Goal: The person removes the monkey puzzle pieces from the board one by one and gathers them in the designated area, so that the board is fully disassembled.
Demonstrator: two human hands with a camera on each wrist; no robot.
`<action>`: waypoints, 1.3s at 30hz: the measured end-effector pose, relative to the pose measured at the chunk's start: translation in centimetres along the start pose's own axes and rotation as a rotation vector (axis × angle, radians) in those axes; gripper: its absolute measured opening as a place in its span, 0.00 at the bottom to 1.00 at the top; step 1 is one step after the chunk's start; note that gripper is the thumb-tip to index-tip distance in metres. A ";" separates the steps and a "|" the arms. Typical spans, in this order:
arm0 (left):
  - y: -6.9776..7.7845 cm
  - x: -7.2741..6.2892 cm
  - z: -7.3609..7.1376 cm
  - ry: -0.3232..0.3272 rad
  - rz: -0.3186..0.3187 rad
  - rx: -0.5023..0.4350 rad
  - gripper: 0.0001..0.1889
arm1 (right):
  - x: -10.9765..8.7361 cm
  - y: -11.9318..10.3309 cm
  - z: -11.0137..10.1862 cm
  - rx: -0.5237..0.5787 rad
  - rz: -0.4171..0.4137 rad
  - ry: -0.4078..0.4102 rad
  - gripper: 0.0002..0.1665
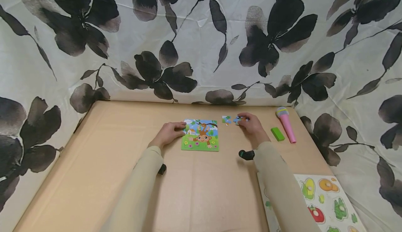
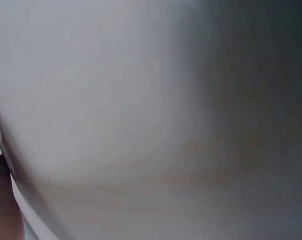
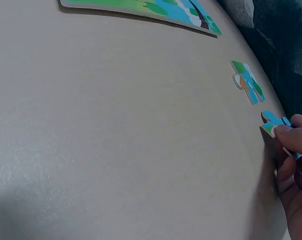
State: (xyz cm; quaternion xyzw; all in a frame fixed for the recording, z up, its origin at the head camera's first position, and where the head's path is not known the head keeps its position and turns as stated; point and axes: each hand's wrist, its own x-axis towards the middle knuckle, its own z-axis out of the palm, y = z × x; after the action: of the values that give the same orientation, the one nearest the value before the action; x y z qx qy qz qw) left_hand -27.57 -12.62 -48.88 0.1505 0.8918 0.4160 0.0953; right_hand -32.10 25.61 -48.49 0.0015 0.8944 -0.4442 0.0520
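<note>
Two beige sleeves (image 1: 136, 186) of mine reach over the tabletop (image 1: 204, 190), the right passing above one vegetable-picture sheet (image 1: 328, 204), with wide room between them and leftward. My left hand (image 1: 166, 134), fingers fairly straight, touches one monkey puzzle (image 1: 201, 136) at its left edge; my right hand (image 1: 252, 126) pinches one loose piece (image 3: 272, 120) near the table's far edge, a second piece (image 1: 226, 120) just left. One green block (image 1: 277, 134) and one pink microphone (image 1: 287, 125) lie rightward.

Long, pale beige sleeves (image 1: 133, 190) with a small black device (image 1: 246, 155) at each wrist
</note>
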 end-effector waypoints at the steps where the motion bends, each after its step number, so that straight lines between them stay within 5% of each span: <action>1: 0.0 0.0 0.0 0.001 0.002 0.003 0.20 | 0.0 0.0 0.0 0.002 0.003 -0.006 0.22; 23: 0.2 -0.1 0.0 0.005 0.028 0.029 0.19 | 0.2 0.1 1.3 -0.141 -0.126 0.109 0.19; 39: 0.2 -0.1 0.0 0.004 0.012 0.019 0.19 | 0.0 0.1 1.6 -0.108 -0.059 0.119 0.17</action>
State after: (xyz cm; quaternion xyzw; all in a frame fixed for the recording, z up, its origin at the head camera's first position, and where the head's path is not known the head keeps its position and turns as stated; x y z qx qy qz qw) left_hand -27.46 -12.53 -48.78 0.1558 0.8950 0.4082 0.0896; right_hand -32.00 24.38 -49.53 -0.0014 0.9182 -0.3959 -0.0145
